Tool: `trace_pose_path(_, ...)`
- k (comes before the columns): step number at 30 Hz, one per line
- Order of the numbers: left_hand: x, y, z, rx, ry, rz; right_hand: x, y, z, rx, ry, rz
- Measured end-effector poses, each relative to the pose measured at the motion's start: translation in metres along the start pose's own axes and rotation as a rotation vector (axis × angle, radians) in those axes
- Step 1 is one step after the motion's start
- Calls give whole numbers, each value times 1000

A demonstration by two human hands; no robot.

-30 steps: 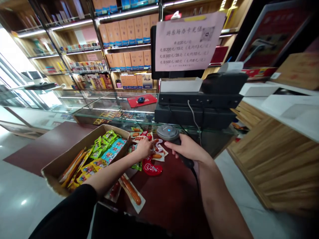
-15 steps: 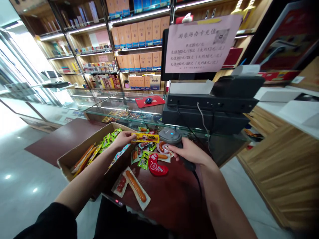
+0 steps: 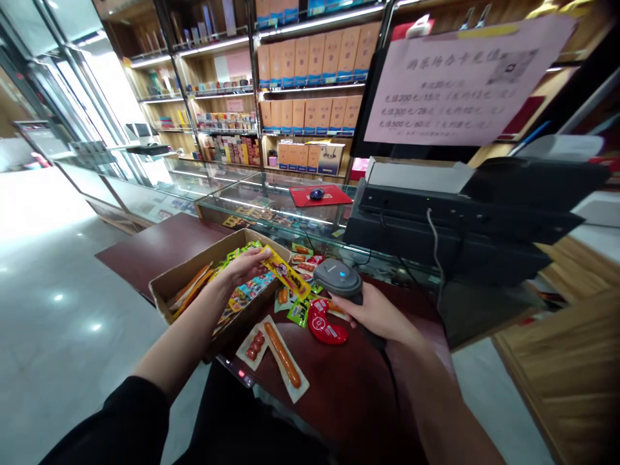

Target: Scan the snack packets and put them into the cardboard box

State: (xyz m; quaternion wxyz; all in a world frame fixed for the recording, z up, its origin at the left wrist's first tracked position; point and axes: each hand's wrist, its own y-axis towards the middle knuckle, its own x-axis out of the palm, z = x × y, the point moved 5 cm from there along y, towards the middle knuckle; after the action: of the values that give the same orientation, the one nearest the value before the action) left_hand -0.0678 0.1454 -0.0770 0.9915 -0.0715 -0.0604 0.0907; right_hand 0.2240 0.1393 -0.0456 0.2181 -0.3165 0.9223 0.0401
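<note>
My left hand (image 3: 248,266) pinches one end of a yellow snack packet (image 3: 287,274), which slants down to the right over the edge of the cardboard box (image 3: 159,298). A grey barcode scanner (image 3: 338,276) is gripped by its handle in my right hand (image 3: 375,310), its head close to the packet's far end. Below them lie a red curved packet (image 3: 324,323) and a green packet (image 3: 299,312). Nearer me, a long vacuum-packed sausage (image 3: 283,355) rests beside a smaller pack of round sausages (image 3: 254,345). Several more packets fill the box.
A dark red tabletop (image 3: 339,381) carries the packets. Behind it runs a glass counter (image 3: 232,194) with a mouse (image 3: 316,194) on a red mat (image 3: 339,196). A black cash register machine (image 3: 450,219) stands back right, and the scanner's cord hangs towards me.
The yellow packet has turned from nearly level to slanting down rightwards, still in my left hand. My right hand keeps hold of the scanner. The camera view has swung to the left.
</note>
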Motion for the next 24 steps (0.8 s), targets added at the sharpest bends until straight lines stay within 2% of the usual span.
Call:
trace_pose_path(3,1,3,-10,-63,-95,-45,1,1,1,-8,-10,-1)
trace_pose_path(5,3,4,-14,-57,-35,-51,4,2,1,-20,-10,-19)
trace_pose_path(8,12,4,-15,45,88,-70,7,3,2,-22,3,-36)
trace_pose_path(11,25,0,-10,165,107,-115,9,3,2,-31,-2,-38)
trace_pose_path(18,41,-9,-6,235,280,-153,7,-1,-8,-94,-49,-8)
trace_pose_path(24,38,-17,-7,101,421,-333,4,-4,-18,-121,-142,19)
